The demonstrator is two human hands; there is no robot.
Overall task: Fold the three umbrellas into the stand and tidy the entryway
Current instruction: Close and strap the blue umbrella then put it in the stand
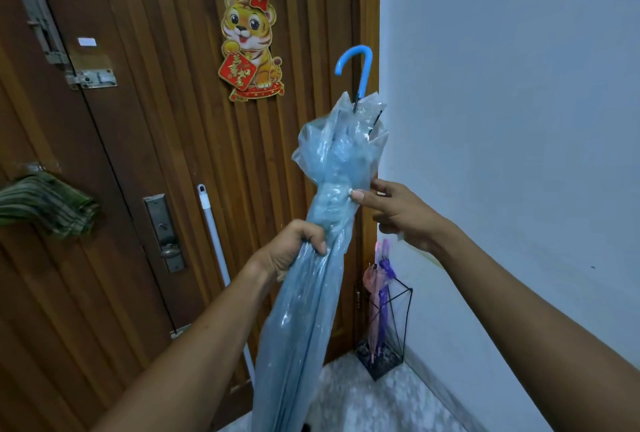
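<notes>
Umbrella [311, 310] gripped mid-canopy by left hand [291, 251]; right hand [394, 209] pinched strap snap [350, 193]. Folds best held tight while fastening, then lowered tip-first into stand [379, 364].

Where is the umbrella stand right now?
The black wire stand sits on the floor, lower right in the head view, where wooden door meets white wall.
</notes>
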